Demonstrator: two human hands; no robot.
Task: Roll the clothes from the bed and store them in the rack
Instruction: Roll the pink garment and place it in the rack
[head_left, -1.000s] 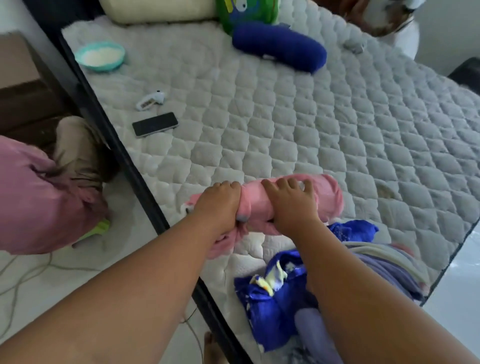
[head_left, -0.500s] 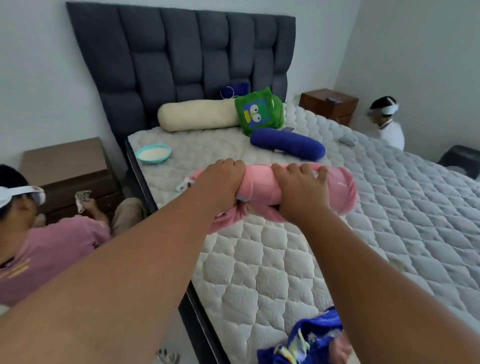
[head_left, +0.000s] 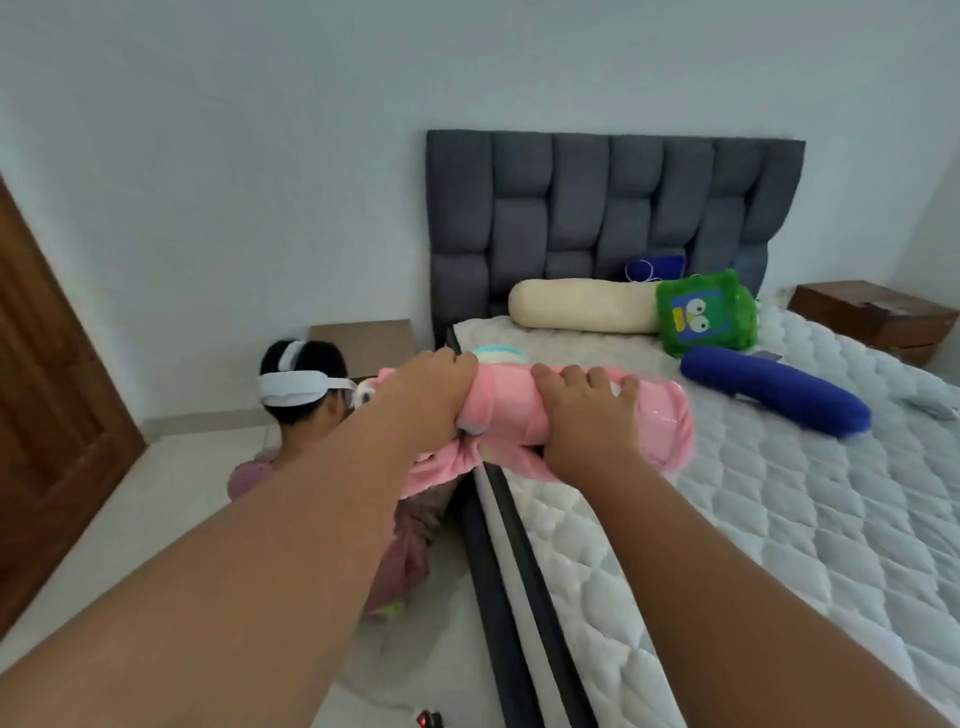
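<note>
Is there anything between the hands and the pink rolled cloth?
No. The left hand and right hand both grip the pink roll directly. The rack is not in view.

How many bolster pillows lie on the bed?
2: a cream cylindrical fabric bolster by the grey padded headboard, a dark blue plush bolster right of it. More may be hidden.

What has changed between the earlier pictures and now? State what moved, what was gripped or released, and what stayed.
The rolled pink garment, on the mattress a second ago, has been lifted above the bed's edge. The left hand and right hand keep gripping it; nothing was let go. The cream bolster, green plush and blue pillow stayed put.
</note>
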